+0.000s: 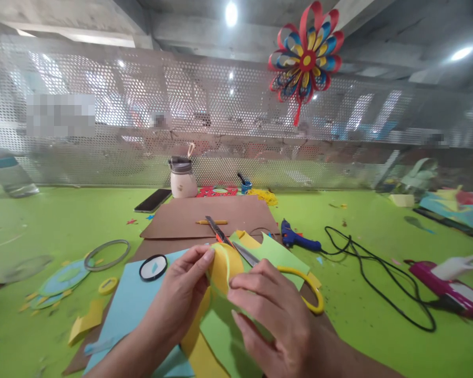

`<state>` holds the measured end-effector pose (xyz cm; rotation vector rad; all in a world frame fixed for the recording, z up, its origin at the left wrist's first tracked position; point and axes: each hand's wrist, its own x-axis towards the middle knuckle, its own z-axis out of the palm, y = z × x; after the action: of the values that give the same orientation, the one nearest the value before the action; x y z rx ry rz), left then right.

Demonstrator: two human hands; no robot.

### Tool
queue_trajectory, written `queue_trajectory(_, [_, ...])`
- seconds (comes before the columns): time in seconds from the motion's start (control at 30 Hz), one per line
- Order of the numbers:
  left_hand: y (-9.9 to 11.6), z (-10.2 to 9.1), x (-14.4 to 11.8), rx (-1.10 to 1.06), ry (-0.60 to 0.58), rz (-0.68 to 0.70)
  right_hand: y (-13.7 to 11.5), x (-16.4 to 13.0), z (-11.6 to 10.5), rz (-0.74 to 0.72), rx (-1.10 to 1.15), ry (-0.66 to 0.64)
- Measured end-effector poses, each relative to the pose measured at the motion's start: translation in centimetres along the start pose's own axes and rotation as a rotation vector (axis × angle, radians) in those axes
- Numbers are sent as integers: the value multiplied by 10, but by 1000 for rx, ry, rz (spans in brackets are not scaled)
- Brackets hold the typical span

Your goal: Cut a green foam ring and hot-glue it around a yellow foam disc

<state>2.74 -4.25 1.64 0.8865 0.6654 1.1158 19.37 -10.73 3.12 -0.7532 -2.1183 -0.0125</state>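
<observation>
The right hand (271, 310) and left hand (181, 294) are both pinched shut on a curled yellow paper strip (220, 270), held over green paper (220, 331) on the table (358, 315). Scissors (260, 260) lie just behind, a glue gun (297, 240) farther right.

Green table (362, 325); brown card (220, 215), glue gun (297, 240), phone (153, 200), black cable (378, 278)

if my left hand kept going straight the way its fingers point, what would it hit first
Probably the scissors: the left hand points up and right past the yellow paper it pinches. Depth is unclear.
</observation>
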Motion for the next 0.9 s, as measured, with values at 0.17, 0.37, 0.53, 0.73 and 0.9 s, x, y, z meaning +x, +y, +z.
queue_trajectory(0.17, [-1,-3,2,17,-20,-23,1,-4,-6,56,124,157])
queue_trajectory(0.37, [2,-4,3,52,-54,-43,57,-6,-27,428,66,407])
queue_trajectory(0.53, [8,-4,2,53,-66,0,103,-9,-54,670,72,402])
queue_trajectory(0.73, [7,-3,0,80,40,49,68,7,-36,705,231,210])
queue_trajectory(0.9, [2,-6,5,73,150,82,43,17,0,652,313,102])
